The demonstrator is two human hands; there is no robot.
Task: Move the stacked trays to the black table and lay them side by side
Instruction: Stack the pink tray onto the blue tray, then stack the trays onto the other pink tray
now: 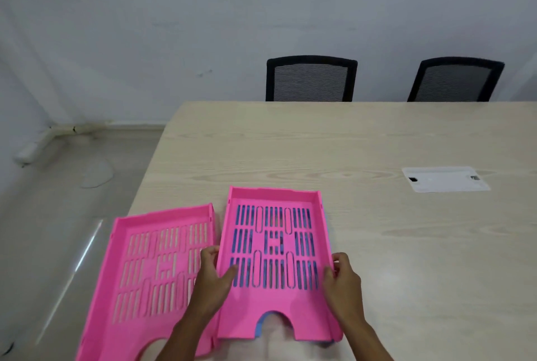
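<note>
From the head camera, both hands grip one pink tray (273,247): the left hand (213,276) on its left wall, the right hand (343,279) on its right wall. It sits on a blue tray (259,328) on the pale worktop (377,230). A second pink tray (157,270) lies just beside, overhanging the worktop's left edge.

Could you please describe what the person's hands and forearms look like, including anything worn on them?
Both the left hand and the right hand are bare, with no gloves. No rings, watch or bracelet show on either. The forearms are uncovered as far as the bottom edge of the picture, so no sleeves are in view.
</note>
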